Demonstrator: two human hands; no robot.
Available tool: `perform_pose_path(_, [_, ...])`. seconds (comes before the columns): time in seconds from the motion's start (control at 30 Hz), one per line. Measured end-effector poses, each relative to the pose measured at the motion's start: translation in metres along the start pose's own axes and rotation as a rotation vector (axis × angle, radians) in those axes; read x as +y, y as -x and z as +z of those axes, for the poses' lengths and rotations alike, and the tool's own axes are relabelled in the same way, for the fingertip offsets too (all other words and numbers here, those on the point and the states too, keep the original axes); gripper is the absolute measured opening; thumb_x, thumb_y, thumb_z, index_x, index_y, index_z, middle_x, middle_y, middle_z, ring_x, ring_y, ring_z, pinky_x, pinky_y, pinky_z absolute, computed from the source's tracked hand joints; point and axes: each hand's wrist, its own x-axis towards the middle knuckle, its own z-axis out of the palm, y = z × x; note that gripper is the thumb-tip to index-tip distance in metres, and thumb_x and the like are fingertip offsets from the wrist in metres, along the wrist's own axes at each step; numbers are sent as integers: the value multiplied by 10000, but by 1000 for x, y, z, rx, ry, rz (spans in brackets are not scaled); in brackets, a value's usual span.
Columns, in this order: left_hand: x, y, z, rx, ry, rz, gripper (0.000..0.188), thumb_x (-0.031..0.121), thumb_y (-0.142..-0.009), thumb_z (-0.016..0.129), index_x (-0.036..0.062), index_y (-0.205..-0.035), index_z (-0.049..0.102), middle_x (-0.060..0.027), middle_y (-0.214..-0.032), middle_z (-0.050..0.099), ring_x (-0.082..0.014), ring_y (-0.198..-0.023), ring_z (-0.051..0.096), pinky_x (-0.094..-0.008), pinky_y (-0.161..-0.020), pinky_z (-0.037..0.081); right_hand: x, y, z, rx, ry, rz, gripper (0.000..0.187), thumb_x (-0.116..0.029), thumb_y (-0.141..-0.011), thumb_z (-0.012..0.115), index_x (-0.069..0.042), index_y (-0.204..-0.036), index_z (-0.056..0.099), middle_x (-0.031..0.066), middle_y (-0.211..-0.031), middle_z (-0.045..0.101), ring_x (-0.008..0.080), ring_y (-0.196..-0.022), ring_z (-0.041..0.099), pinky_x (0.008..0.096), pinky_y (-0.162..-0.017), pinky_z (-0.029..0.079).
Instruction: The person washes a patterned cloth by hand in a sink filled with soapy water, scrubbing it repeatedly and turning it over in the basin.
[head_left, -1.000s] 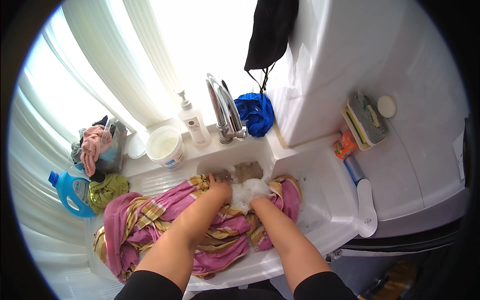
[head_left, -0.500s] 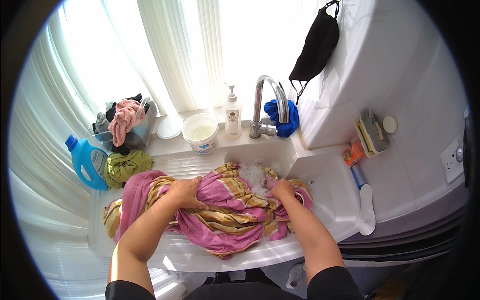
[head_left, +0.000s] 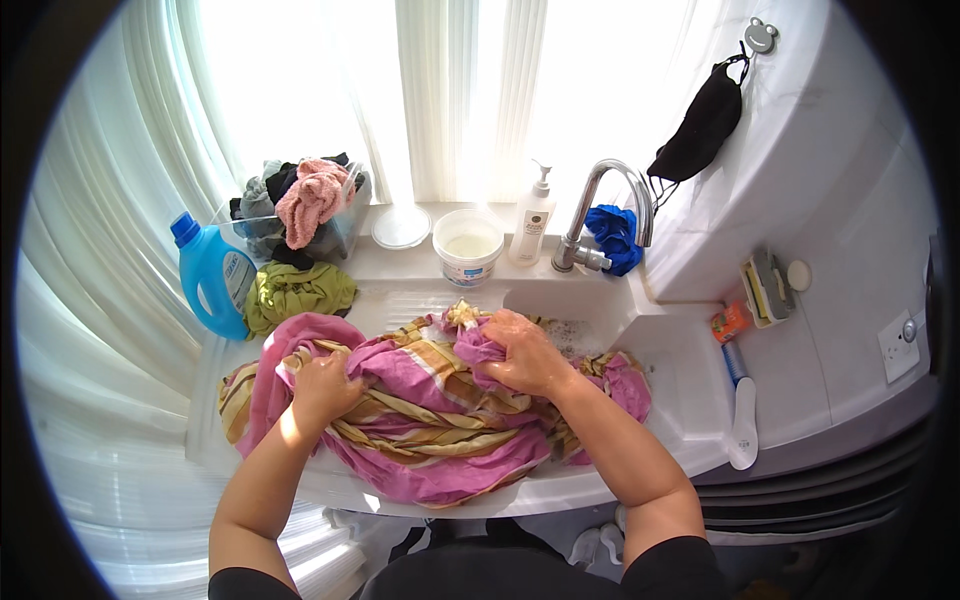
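Note:
A large wet pink cloth (head_left: pixel 425 480) with yellow and brown stripes lies bunched across the white sink (head_left: pixel 690 400), over its ribbed left part and into the basin on the right. Toward the left of the cloth, my left hand (head_left: pixel 325 385) is closed on a fold. My right hand (head_left: pixel 525 352) grips a bunched part near the far middle, its fingers wrapped round the fabric. Soapy water (head_left: pixel 568 335) shows in the basin behind my right wrist. The right end of the cloth hangs down into the basin.
Along the back ledge stand a white tub (head_left: pixel 468 262), a pump bottle (head_left: pixel 531 225), a curved tap (head_left: pixel 612 185) and a blue cloth (head_left: pixel 615 240). At left are a blue detergent jug (head_left: pixel 212 280), a green cloth (head_left: pixel 298 292) and a clothes-filled bin (head_left: pixel 345 225). A white-handled brush (head_left: pixel 742 425) lies at right.
My right hand has come out of the sudsy basin, moving left and away from me onto the cloth, and now holds a bunch. My left hand has shifted left along the cloth. The view has shifted.

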Motion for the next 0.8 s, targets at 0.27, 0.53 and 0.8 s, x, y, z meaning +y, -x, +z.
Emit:
perform_pose_path(0.27, [42, -34, -1, -76, 198, -1, 755, 539, -738, 724, -33, -1203, 562, -247, -1174, 598, -362, -1127, 569, -439, -955, 454, 45, -12, 95, 144, 301, 758, 864, -744, -677, 665, -60, -1205, 642, 229, -1357, 504, 344, -1288, 454, 513, -1046, 344])
perform_pose_path(0.53, [40, -97, 64, -520, 331, -105, 1062, 808, -778, 454, 17, -1477, 338, -285, -1371, 488, -397, -1295, 458, -435, -1101, 335, -11, -11, 100, -257, -43, -29, 430, -351, -683, 722, -49, -973, 621, 160, -957, 647, 367, -969, 582, 479, -842, 431])
perform_pose_path(0.8, [63, 10, 25, -80, 388, 319, 927, 674, -769, 644, -49, -1322, 469, -283, -1102, 625, -394, -1043, 617, -479, -869, 492, -32, 82, 90, 17, 224, 225, 824, -472, -673, 750, -178, -1365, 413, 299, -1481, 250, 486, -1382, 251, 737, -1043, 132])
